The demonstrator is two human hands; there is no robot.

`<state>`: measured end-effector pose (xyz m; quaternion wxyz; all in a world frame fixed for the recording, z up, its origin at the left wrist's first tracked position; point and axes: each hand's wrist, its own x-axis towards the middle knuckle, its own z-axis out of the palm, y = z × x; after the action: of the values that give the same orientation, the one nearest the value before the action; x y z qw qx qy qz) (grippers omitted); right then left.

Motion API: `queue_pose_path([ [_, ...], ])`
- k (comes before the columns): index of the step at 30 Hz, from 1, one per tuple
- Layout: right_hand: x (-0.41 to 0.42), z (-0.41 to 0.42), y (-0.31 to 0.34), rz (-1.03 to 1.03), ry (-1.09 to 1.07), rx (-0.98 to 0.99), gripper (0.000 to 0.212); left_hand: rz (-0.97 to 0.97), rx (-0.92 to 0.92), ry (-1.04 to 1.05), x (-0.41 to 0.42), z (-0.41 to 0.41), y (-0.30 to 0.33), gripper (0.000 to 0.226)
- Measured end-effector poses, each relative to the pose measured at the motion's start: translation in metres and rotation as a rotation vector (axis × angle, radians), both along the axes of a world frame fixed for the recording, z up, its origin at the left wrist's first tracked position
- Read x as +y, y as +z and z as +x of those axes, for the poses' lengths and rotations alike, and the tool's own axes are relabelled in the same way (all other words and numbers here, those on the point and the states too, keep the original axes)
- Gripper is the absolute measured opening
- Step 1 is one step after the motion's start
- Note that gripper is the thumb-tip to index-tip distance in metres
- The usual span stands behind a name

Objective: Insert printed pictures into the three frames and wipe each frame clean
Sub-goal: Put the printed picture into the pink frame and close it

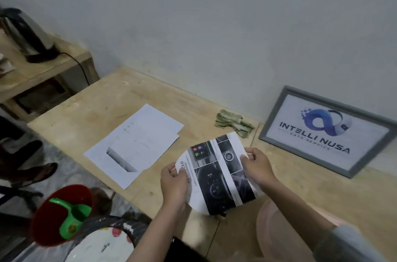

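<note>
Paper print [217,173], lower centre: light, floppy, easily creased. Pinched at opposite edges by left hand [174,184] and right hand [256,165], bowing between.

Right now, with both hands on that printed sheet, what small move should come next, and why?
Probably flatten the printed sheet and carry it toward an empty frame. The left hand and right hand hold it bowed above the table; the only visible frame, leaning on the wall, already holds a logo print.

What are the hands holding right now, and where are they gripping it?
Both hands hold one printed paper sheet with dark photo panels: the left hand pinches its left edge, the right hand its right edge.
</note>
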<state>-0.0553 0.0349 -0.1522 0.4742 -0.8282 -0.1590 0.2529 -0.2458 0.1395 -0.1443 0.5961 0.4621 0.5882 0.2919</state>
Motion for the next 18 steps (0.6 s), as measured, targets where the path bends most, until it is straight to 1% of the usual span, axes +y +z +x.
queue_pose_path([
  [2,-0.026,0.005,0.001,-0.019,-0.064,0.001,0.017,0.009,-0.010,-0.076,-0.013,0.014,0.006,0.025],
  [5,-0.069,0.010,0.004,-0.056,-0.128,-0.031,0.021,0.105,0.053,-0.254,-0.040,0.035,0.013,0.030],
  [9,-0.128,0.010,0.012,-0.137,-0.152,-0.079,0.026,0.213,0.113,-0.519,-0.085,0.061,0.011,0.048],
  [11,-0.156,0.008,0.011,-0.218,-0.163,-0.092,0.034,0.322,0.122,-0.664,-0.109,0.071,0.009,0.047],
  [12,-0.171,0.005,0.011,-0.251,-0.165,-0.109,0.037,0.383,0.132,-0.735,-0.122,0.076,0.009,0.043],
  [14,-0.196,-0.003,0.014,-0.274,-0.162,-0.162,0.037,0.465,0.161,-0.832,-0.143,0.083,0.011,0.034],
  [16,-0.217,-0.011,0.013,-0.279,-0.156,-0.161,0.036,0.523,0.188,-0.911,-0.158,0.088,0.006,0.029],
  [17,-0.229,-0.015,0.010,-0.288,-0.156,-0.160,0.039,0.522,0.226,-0.962,-0.166,0.091,0.001,0.032],
  [18,-0.238,-0.018,0.005,-0.296,-0.153,-0.172,0.044,0.517,0.274,-1.013,-0.171,0.093,-0.006,0.040],
])
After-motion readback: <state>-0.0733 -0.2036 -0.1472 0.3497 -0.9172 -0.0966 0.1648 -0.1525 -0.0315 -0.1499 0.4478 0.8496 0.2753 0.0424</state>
